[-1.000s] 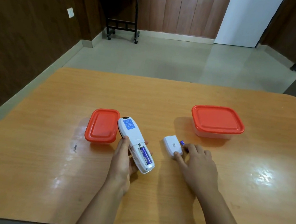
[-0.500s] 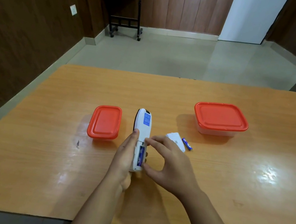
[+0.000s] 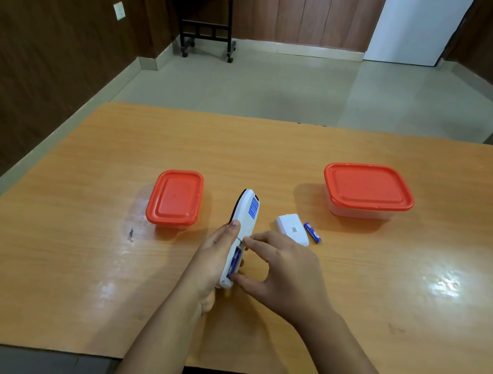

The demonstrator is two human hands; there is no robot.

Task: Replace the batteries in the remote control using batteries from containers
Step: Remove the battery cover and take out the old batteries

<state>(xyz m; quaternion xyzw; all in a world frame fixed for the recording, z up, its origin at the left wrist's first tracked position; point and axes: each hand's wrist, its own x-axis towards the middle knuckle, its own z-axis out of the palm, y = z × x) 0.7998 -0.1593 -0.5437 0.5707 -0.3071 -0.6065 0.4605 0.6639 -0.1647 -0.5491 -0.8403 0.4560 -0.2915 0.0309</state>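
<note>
container [image 3: 367, 191] contents hidden, remote [image 3: 243, 227] label unreadable

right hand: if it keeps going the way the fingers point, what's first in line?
The remote, likely the battery in its open bay. The right hand points left and its fingers are already at it.

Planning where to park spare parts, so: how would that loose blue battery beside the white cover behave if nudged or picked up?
The loose battery is a small smooth cylinder lying on its side on the glossy table, so a sideways nudge would probably set it rolling. It looks rigid and light. Its slick casing and slimness might make it slip from a pinch. The battery cover alongside could stop a roll that way.
</note>
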